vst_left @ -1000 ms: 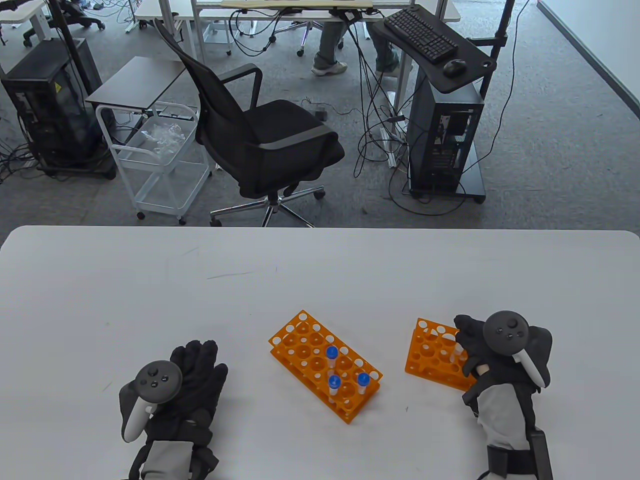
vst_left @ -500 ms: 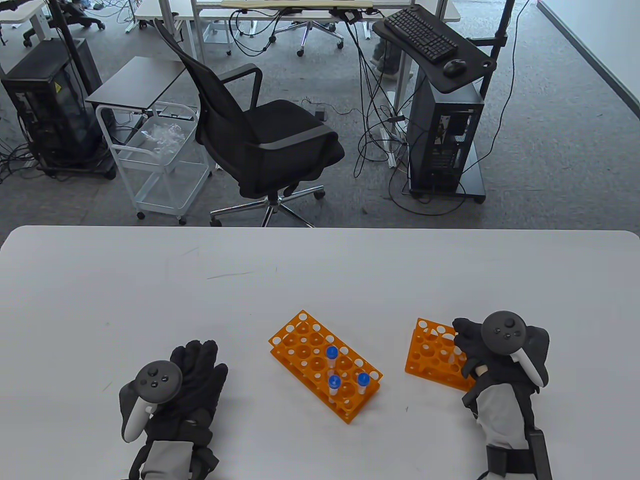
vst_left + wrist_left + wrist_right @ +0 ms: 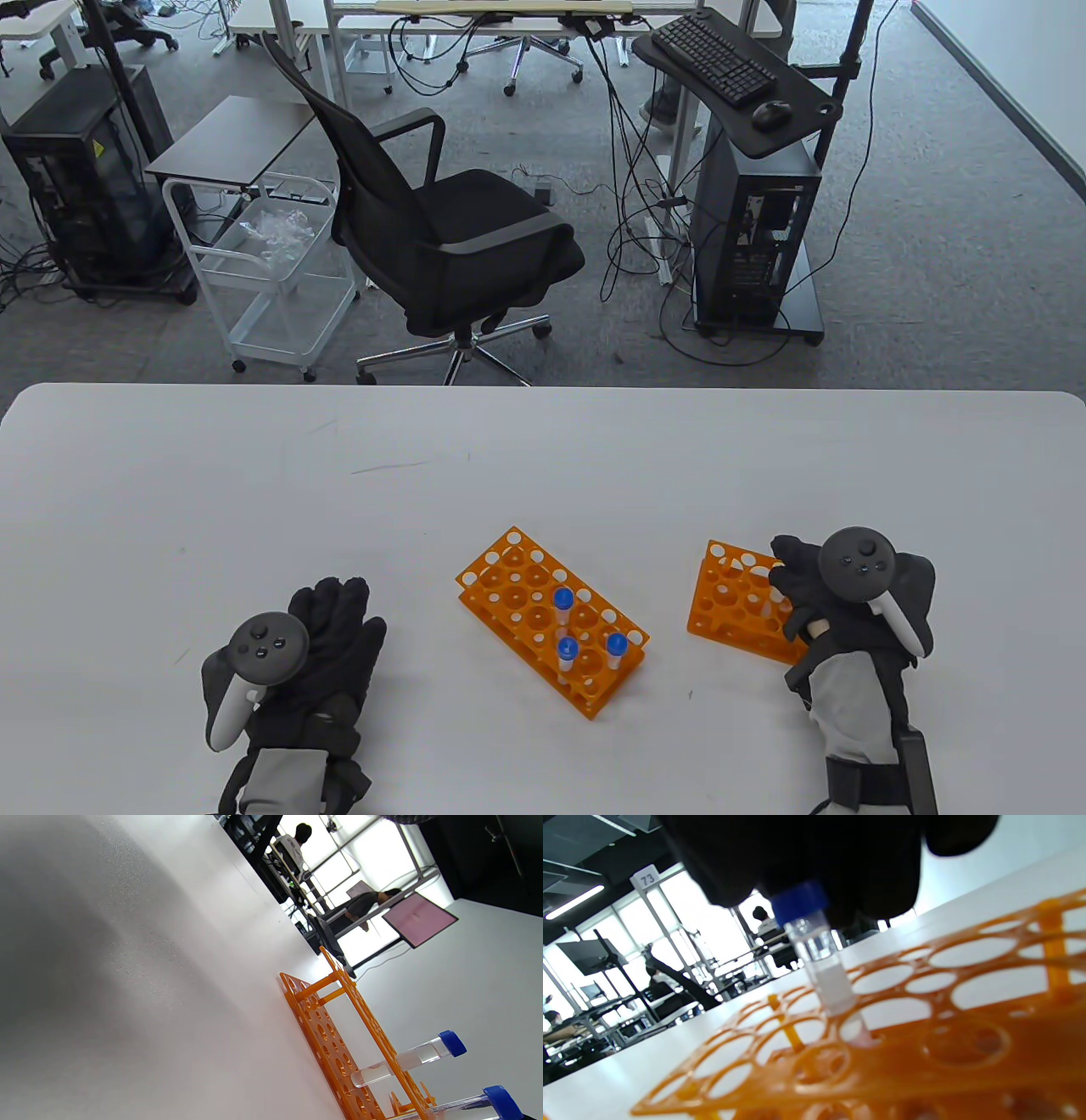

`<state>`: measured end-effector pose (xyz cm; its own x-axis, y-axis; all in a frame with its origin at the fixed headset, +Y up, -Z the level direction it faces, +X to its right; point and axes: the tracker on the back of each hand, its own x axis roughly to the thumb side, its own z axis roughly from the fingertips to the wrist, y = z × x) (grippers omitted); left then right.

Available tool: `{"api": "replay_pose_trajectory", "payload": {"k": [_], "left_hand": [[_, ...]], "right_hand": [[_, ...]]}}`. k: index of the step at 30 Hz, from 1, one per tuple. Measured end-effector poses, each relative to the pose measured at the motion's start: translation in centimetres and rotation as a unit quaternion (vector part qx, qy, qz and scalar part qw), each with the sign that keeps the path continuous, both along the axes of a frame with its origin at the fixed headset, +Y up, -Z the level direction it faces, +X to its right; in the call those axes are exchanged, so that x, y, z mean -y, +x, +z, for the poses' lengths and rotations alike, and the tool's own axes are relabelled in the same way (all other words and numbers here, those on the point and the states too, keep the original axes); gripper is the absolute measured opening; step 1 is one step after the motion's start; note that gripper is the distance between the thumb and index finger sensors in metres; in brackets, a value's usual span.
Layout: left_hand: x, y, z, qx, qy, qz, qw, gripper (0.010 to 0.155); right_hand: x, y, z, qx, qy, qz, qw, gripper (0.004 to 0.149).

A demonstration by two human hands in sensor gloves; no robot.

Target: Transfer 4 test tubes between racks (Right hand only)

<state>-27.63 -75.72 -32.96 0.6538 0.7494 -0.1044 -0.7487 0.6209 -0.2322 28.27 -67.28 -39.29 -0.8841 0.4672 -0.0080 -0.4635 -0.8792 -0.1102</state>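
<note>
My right hand (image 3: pixel 836 594), at the lower right of the table view, pinches the blue cap of one test tube (image 3: pixel 821 971), whose lower end sits in a hole of the right rack (image 3: pixel 734 603). Three capped tubes (image 3: pixel 563 599) stand in the middle rack (image 3: pixel 509 577), so I judge one of four transfers is under way and three remain. My left hand (image 3: pixel 327 632) rests flat at lower left, holding nothing.
</note>
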Motion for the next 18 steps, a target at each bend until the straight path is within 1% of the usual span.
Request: {"api": "replay_pose_trajectory", "payload": {"k": [8, 18], "left_hand": [[0.0, 0.0, 0.0, 0.001, 0.001, 0.000, 1.000, 0.069], [0.0, 0.0, 0.0, 0.002, 0.002, 0.000, 1.000, 0.069]], "right_hand": [[-2.8, -2.1, 1.0, -0.036, 0.049, 0.006, 0.998, 0.052], [-4.4, -5.3, 1.8, -0.104, 0.067, 0.001, 0.992, 0.050]]}}
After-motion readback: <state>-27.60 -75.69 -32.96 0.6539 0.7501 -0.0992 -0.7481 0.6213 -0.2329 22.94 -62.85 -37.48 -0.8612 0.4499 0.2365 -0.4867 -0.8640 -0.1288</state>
